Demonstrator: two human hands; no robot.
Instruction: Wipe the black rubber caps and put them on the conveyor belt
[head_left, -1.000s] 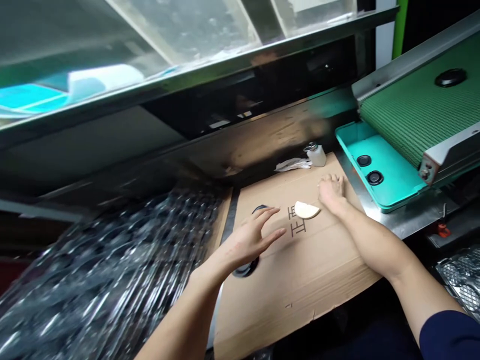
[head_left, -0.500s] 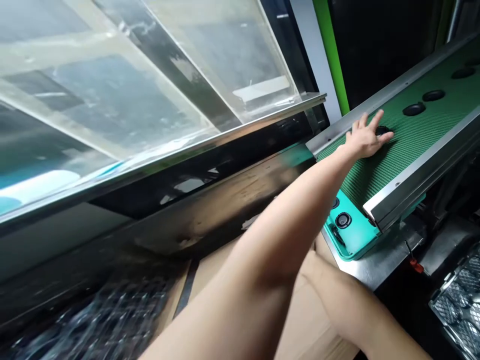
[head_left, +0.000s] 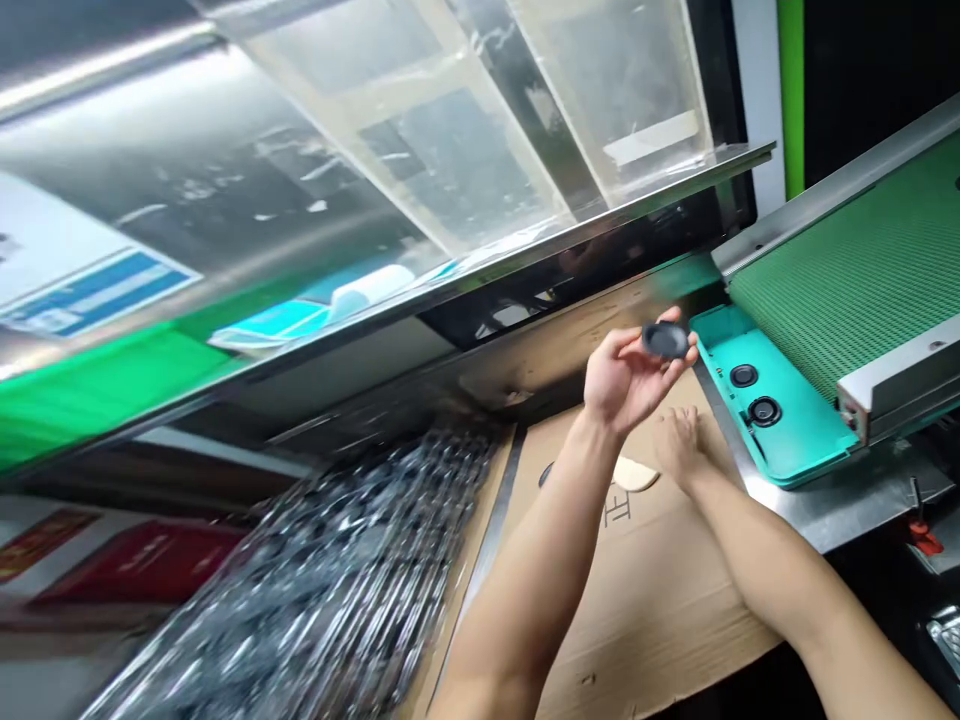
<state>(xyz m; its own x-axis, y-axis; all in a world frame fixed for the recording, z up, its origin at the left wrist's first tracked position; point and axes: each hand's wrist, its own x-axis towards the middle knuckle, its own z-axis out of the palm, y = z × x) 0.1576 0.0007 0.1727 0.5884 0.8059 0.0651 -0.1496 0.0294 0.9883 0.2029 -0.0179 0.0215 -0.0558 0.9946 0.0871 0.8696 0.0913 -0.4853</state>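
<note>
My left hand (head_left: pixel 634 375) is raised above the cardboard, its fingers closed round the edge of a round black dish-shaped part (head_left: pixel 664 340). Lower and to the right, my right hand (head_left: pixel 681 440) rests against the cardboard (head_left: pixel 630 600), fingers apart and nothing visible in them. A pale, flat rounded piece (head_left: pixel 636 474) lies between the two forearms. Partly hidden by my left forearm, a dark round piece (head_left: pixel 546 475) also lies there. Two round black parts (head_left: pixel 765 411) sit in the teal tray (head_left: pixel 806 455) to the right.
A green conveyor belt (head_left: pixel 862 270) with metal side rails (head_left: pixel 907 385) ends at the tray. Stacked clear plastic trays (head_left: pixel 322 580) stand at left. A metal-edged shelf (head_left: pixel 600 218) with clear panels crosses above. A red-handled object (head_left: pixel 924 537) is at lower right.
My left hand has come back from the belt towards me and now holds a round black part. The view has swung left, bringing my right hand and more cardboard into sight.
</note>
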